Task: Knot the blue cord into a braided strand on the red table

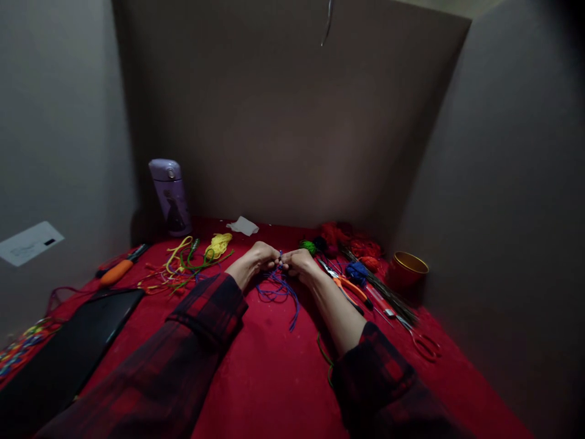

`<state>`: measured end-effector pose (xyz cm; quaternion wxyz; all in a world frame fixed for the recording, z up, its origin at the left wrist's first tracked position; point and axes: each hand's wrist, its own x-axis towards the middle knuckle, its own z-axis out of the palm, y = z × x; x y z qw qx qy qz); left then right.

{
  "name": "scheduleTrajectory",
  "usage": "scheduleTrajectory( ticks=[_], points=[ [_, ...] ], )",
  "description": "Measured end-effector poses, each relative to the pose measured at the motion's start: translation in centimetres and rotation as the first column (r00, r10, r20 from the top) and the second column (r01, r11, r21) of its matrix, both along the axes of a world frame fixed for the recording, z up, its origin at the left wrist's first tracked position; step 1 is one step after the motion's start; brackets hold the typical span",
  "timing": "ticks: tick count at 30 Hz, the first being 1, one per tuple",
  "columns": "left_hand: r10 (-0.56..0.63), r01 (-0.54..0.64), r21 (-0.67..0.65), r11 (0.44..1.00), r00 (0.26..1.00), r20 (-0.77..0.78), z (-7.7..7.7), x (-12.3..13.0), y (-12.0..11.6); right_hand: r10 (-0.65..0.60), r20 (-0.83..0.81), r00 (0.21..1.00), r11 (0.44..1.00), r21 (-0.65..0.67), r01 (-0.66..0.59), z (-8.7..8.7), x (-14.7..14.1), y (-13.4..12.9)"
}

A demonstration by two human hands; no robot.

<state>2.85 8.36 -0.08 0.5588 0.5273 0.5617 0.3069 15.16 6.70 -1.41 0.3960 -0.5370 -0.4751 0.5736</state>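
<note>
My left hand [264,256] and my right hand [298,261] meet fingertip to fingertip above the red cloth [269,378]. Both are closed in a pinch on a bundle of purple cord [276,289]. A small knotted part of it shows between the fingertips, though the fingers hide most of it. Loose ends of the cord hang and spread on the cloth below, one strand trailing toward me. To the left of my left hand lies a tangle of yellow, green and red cords [176,268]. Orange-handled pliers [350,286] rest just right of my right wrist.
A purple bottle [171,198] stands at the back left, near a yellow yarn bundle [219,245]. Leftward lie an orange-handled tool [116,272] and a black flat slab [73,347]. On the right are blue yarn [357,272], red-handled scissors [425,344] and a red-gold bowl [406,271]. Grey walls enclose the table.
</note>
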Motion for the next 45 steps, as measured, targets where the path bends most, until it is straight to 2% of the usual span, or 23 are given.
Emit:
scheduleTrajectory(
  ticks=[7, 16, 23, 28, 35, 40, 42, 45],
  points=[
    [-0.057, 0.063, 0.077, 0.995, 0.996, -0.07, -0.5, -0.8, 0.7, -0.017, 0.077, 0.997, 1.0, -0.011, 0.018, 0.1, 0.0, 0.4],
    [-0.056, 0.075, 0.135, 0.988, 0.989, -0.136, -0.7, -0.4, 1.1, 0.051, 0.041, 0.998, 0.999, -0.003, -0.051, -0.3, 0.4, 0.5],
    [-0.013, 0.064, 0.176, 0.982, 0.962, -0.274, 0.1, -0.6, 0.8, -0.012, 0.16, 0.987, 0.999, 0.035, 0.007, -0.9, -0.1, 0.7],
    [0.038, 0.047, 0.223, 0.974, 0.93, -0.366, 1.0, -0.9, 1.0, -0.054, 0.186, 0.981, 0.998, 0.036, 0.048, -1.2, -0.2, 1.1],
    [-0.124, 0.194, 0.169, 0.966, 0.927, -0.353, 1.1, -0.3, -0.8, 0.037, 0.131, 0.991, 0.999, 0.015, -0.039, -0.5, 0.4, 0.6],
    [-0.21, 0.259, 0.14, 0.956, 0.932, -0.296, 1.5, -1.1, -1.1, 0.079, 0.097, 0.992, 0.997, 0.009, -0.08, -0.3, 0.8, 0.4],
    [-0.139, 0.179, 0.147, 0.973, 0.958, -0.25, 1.8, -1.3, -0.7, 0.09, 0.085, 0.992, 0.996, 0.007, -0.091, -0.3, 0.8, 0.4],
    [0.049, -0.02, 0.15, 0.989, 0.98, -0.195, 1.9, -0.9, -0.1, 0.101, 0.073, 0.992, 0.995, 0.007, -0.101, -0.2, 0.9, 0.4]
  ],
)
